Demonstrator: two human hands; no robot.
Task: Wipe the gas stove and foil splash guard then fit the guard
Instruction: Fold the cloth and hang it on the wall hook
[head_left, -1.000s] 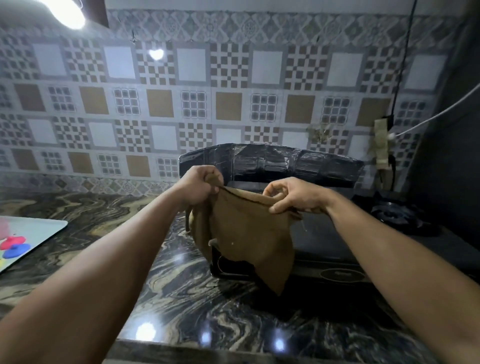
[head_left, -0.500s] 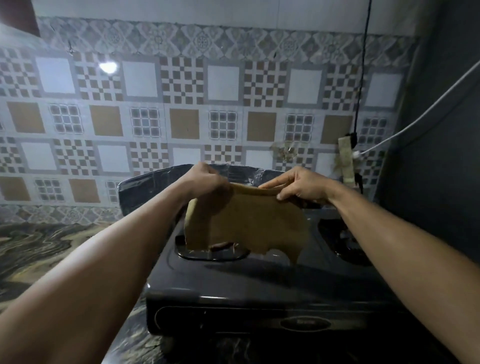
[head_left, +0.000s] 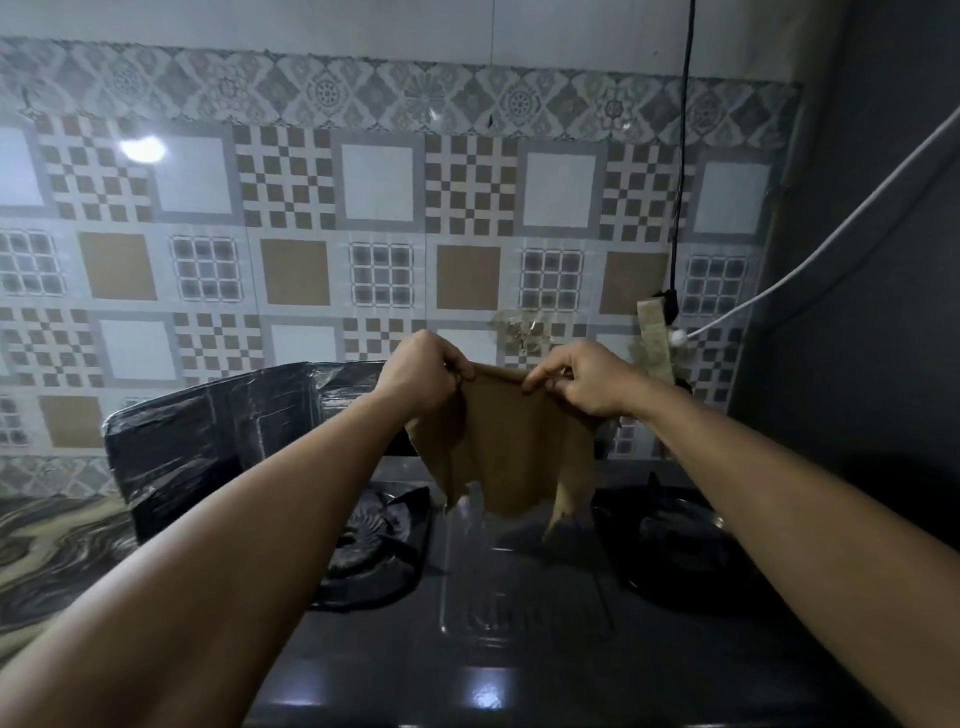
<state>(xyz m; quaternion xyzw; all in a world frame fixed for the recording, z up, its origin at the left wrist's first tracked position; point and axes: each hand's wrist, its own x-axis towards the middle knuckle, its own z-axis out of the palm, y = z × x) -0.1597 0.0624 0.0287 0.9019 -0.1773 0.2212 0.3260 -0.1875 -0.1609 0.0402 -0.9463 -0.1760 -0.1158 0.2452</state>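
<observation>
A brown cloth (head_left: 514, 447) hangs spread above the middle of the dark gas stove (head_left: 519, 613). My left hand (head_left: 421, 371) grips its upper left corner and my right hand (head_left: 587, 379) pinches its upper right edge. The stove has a left burner (head_left: 374, 535) and a right burner (head_left: 670, 540). The dark, shiny foil splash guard (head_left: 218, 431) stands upright behind the stove's left side; its right part is hidden by my hands and the cloth.
A patterned tile wall (head_left: 363, 234) rises behind the stove. A black cable (head_left: 680, 156) and a white cable (head_left: 810, 254) meet at a socket (head_left: 660, 332) on the right. Marbled countertop (head_left: 47, 561) lies to the left, a dark wall (head_left: 883, 312) to the right.
The view has moved closer and over the stove. Both hands have carried the cloth forward, now above the stove's middle, with the cloth spread between them.
</observation>
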